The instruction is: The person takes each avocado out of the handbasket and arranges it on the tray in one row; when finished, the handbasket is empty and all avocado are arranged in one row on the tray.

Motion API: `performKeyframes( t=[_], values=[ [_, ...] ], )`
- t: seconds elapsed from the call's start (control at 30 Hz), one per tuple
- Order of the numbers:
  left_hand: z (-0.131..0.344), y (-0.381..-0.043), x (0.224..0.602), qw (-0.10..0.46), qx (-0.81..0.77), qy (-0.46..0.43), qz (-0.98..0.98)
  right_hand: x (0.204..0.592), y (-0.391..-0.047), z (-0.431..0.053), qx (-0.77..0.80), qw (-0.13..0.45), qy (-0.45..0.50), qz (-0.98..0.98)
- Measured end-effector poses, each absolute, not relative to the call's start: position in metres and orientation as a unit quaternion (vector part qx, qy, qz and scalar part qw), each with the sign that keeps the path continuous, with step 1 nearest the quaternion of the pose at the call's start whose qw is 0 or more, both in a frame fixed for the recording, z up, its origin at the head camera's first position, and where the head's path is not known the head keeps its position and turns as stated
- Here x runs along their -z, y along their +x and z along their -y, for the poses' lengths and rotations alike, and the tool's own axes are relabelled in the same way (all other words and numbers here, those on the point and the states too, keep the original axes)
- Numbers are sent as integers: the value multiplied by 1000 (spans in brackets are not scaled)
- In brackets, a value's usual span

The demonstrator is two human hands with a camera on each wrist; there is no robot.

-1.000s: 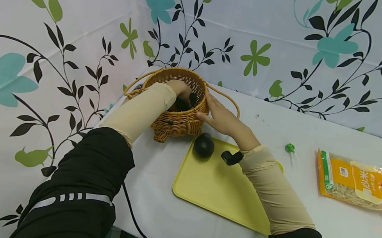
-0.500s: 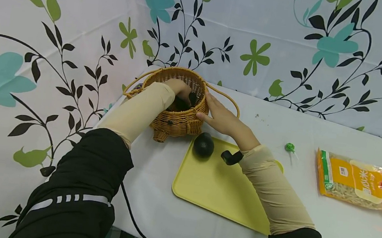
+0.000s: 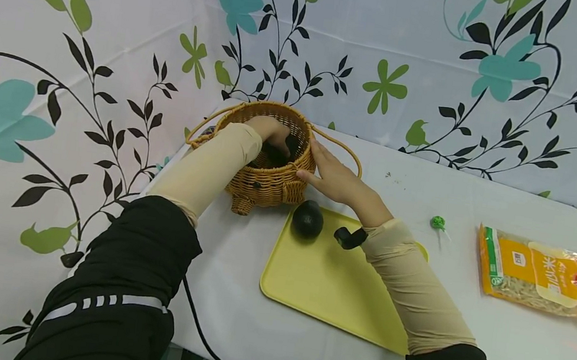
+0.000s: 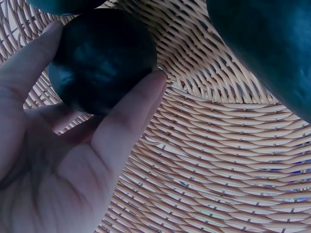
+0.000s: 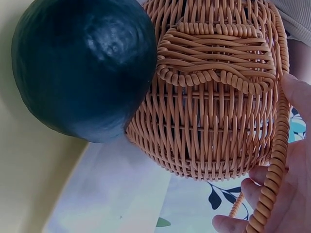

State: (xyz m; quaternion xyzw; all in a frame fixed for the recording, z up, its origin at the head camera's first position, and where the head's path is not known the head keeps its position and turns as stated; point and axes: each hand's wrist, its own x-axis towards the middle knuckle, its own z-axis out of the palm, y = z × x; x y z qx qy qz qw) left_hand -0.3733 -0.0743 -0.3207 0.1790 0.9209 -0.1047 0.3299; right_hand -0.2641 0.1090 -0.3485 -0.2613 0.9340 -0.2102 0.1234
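Observation:
In the head view my left hand (image 3: 271, 133) reaches down into a pig-shaped wicker basket (image 3: 266, 188). The left wrist view shows that hand (image 4: 63, 160) with its thumb and fingers round a dark avocado (image 4: 104, 58). Two more dark avocados are partly visible there, one behind the held one and a larger-looking one (image 4: 272, 43) at upper right. My right hand (image 3: 336, 175) rests with straight fingers against the basket's right side, thumb by the rim. The right wrist view has the basket handle (image 5: 274, 179) crossing in front of this hand (image 5: 296, 179).
A dark avocado (image 3: 307, 219) lies on the yellow tray (image 3: 319, 284), close to the basket. Farther right on the white table are a green-wrapped lollipop (image 3: 438, 223) and an orange food packet (image 3: 545, 274). A patterned cloth (image 3: 441, 55) hangs behind, and a black cable (image 3: 198, 318) runs in front.
My left hand has shifted very slightly inside the basket. The right hand, basket, tray and the avocado on it show no visible movement.

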Motion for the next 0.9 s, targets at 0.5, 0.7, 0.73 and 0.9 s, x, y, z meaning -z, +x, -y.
performKeyframes(
  t=[0.5, 0.7, 0.73, 0.9],
  values=[
    [75, -380, 318, 335, 86, 187, -920, 346, -263, -110, 214, 124, -273, -930],
    [76, -381, 313, 348, 42, 178, -919, 345, -263, -109, 215, 126, -272, -930],
    [77, -381, 312, 353, 31, 175, -919, 345, -263, -109, 215, 127, -272, -930],
    [79, -382, 311, 378, -18, 159, -912, 344, -262, -110, 220, 131, -269, -929]
  ],
)
